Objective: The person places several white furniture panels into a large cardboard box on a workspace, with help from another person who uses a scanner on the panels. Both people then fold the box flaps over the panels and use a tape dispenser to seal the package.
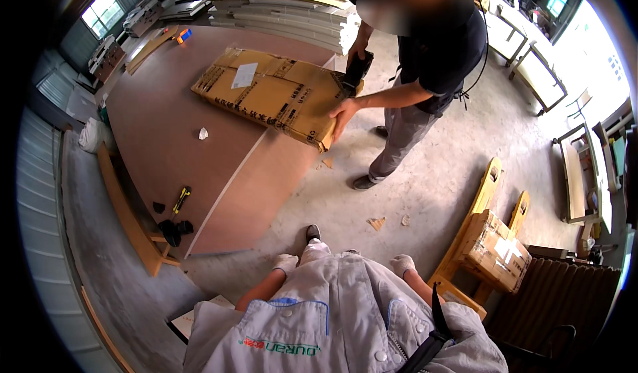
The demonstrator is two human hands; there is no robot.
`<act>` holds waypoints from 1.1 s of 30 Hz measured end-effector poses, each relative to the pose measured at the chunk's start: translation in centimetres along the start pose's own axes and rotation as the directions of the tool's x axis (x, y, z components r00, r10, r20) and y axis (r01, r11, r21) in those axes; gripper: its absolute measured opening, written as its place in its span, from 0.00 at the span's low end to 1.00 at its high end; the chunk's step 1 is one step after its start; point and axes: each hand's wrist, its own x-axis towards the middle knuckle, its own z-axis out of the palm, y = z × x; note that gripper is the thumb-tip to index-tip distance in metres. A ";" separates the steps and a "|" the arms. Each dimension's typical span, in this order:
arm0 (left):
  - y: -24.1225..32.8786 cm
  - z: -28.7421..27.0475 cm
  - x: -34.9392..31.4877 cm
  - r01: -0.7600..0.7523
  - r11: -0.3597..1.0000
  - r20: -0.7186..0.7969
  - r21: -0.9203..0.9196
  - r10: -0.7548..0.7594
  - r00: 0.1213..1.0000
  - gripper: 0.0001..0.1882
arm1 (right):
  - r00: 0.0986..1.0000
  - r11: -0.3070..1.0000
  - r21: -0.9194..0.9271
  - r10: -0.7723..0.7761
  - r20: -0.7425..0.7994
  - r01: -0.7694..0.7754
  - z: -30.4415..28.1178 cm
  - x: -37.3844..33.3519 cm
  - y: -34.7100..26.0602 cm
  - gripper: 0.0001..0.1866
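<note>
My left hand (286, 262), in a pale glove, hangs low beside my left leg, away from the table. My right hand (402, 264), gloved the same way, hangs at my other side. Both look rounded from above, with the fingers hidden, and I see nothing held in either. In front of me a flat brown cardboard box (279, 94) lies on a broad brown tabletop (159, 107), its near right end jutting over the edge. Another person's hand (344, 115) rests on that end; their other hand (359, 46) is at a black object (357, 70) by the box's far corner.
A yellow-and-black cutter (181, 200) and a black item (174, 232) lie at the table's near left. A blue-and-orange tape measure (184, 36) sits farther back. Right of me stands a yellow pallet jack (475, 213) with a carton (495, 250). Cardboard scraps (377, 223) dot the floor.
</note>
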 end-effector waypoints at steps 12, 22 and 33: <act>3.6 -2.2 -1.9 -0.068 0.998 0.007 0.017 0.068 0.998 0.23 | 0.995 0.999 0.009 0.044 0.092 -0.045 -0.3 0.1 -1.5 0.28; -1.6 0.4 0.0 -0.111 0.990 0.013 0.086 0.111 0.994 0.25 | 0.996 0.997 -0.077 0.018 0.086 -0.011 0.7 0.5 -0.6 0.28; -0.8 0.4 -0.2 0.009 0.998 0.024 0.061 -0.011 1.000 0.27 | 0.999 0.998 -0.065 -0.015 0.044 0.018 0.8 0.6 -0.6 0.25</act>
